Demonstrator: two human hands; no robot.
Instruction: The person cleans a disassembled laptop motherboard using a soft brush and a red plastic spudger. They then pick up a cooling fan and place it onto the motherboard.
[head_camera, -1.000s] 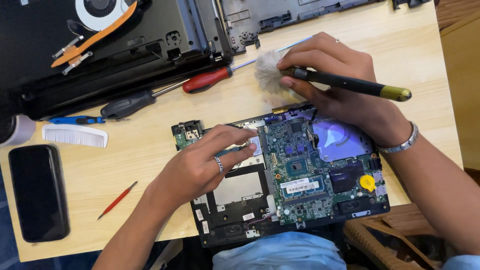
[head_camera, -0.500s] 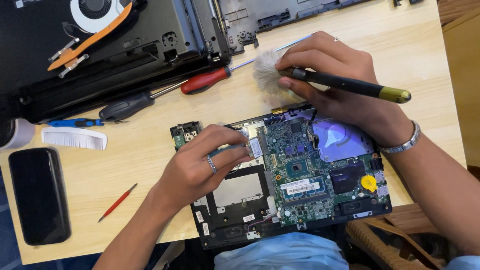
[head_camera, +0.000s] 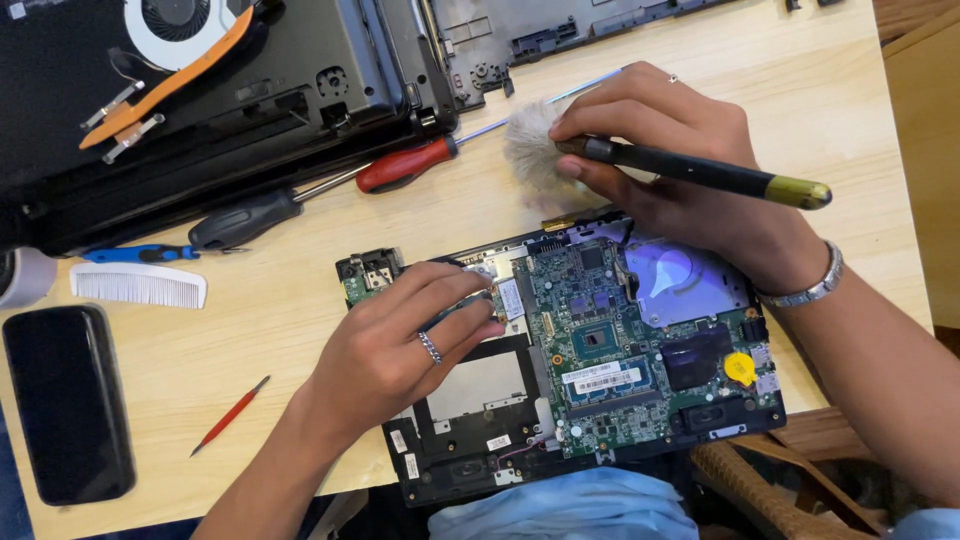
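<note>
Laptop board (head_camera: 610, 340), near edge of table (head_camera: 280, 330). Left hand (head_camera: 400, 345) rests on its left part, fingers (head_camera: 470, 300) loosely curled, holding nothing. Right hand (head_camera: 680, 170), just beyond the board, fingers closed on a brush (head_camera: 650, 165).

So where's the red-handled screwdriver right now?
In the head view the red-handled screwdriver lies on the wooden table just left of the right hand and its brush, above the open laptop board.

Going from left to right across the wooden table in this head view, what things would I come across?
Black phone → white plastic comb → thin red-handled tool → left hand with a silver ring → green circuit board of the opened laptop → yellow-tipped black brush handle in the right hand.
</note>
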